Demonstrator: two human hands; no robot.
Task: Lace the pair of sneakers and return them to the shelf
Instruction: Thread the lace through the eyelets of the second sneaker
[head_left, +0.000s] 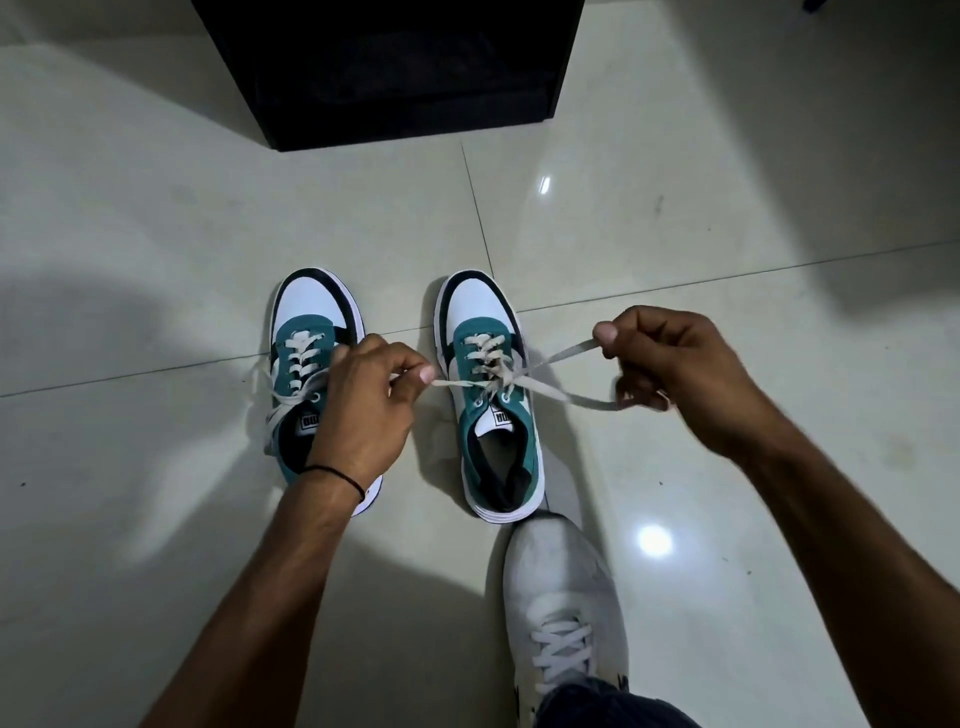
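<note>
Two white, teal and black sneakers stand side by side on the tiled floor, toes pointing away from me. The right sneaker (488, 395) has its white lace (561, 392) crossed over the tongue and pulled taut to both sides. My left hand (363, 405) pinches the lace's left end between thumb and finger, and partly covers the left sneaker (306, 332). My right hand (670, 369) grips a loop of the same lace out to the right. The left sneaker's lace hangs loose at its side.
A black shelf unit (395, 67) stands on the floor just beyond the sneakers. My own foot in a white shoe (561, 608) rests right behind the right sneaker's heel. Glossy pale tiles (727, 234) spread all around.
</note>
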